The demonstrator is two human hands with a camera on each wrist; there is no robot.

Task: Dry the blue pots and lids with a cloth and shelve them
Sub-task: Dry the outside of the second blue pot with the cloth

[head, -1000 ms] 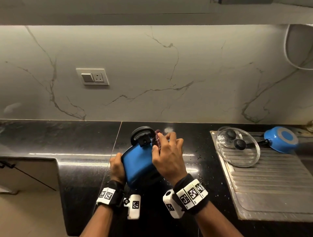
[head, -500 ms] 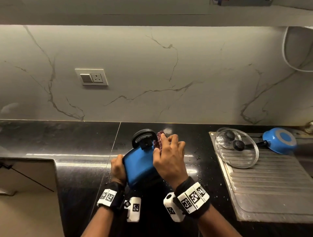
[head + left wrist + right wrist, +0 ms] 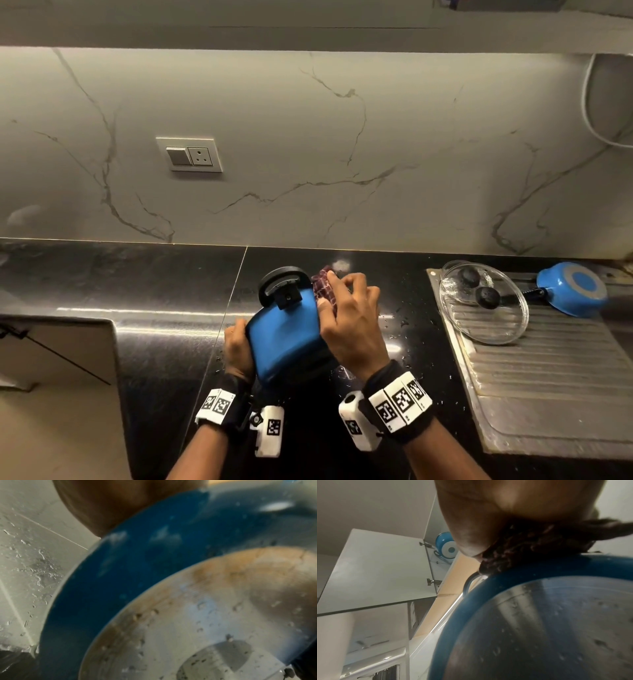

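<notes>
Over the last second my right hand [image 3: 349, 322] has worked the dark red checked cloth [image 3: 323, 286] a little further along the far rim of the blue metal pot with black loop handles [image 3: 286, 337], near the upper handle, and the pot has turned slightly in my grip. The wiping is moving round the rim, so I judge this pot is partly dried, not finished. Its steel base [image 3: 214, 622] shows beads of water in the left wrist view, so the underside needs the cloth before shelving.

My right hand is curled over the pot's right side, fingers and thumb pinching the bunched cloth against the rim; the right wrist view shows the cloth [image 3: 530, 543] squeezed between my palm and the blue wall. My left hand [image 3: 238, 349] grips the pot's left side from behind, fingers wrapped out of sight, tilting it on edge above the black polished stone counter [image 3: 154, 284], which is speckled with drops.

Far right on the ribbed steel draining board [image 3: 548, 377] wait two clear glass lids with black knobs [image 3: 484, 301] and a small blue saucepan, upside down [image 3: 572, 289]. Overhead, in the right wrist view, another blue pot [image 3: 446, 546] sits inside the open white wall cupboard [image 3: 380, 568].
</notes>
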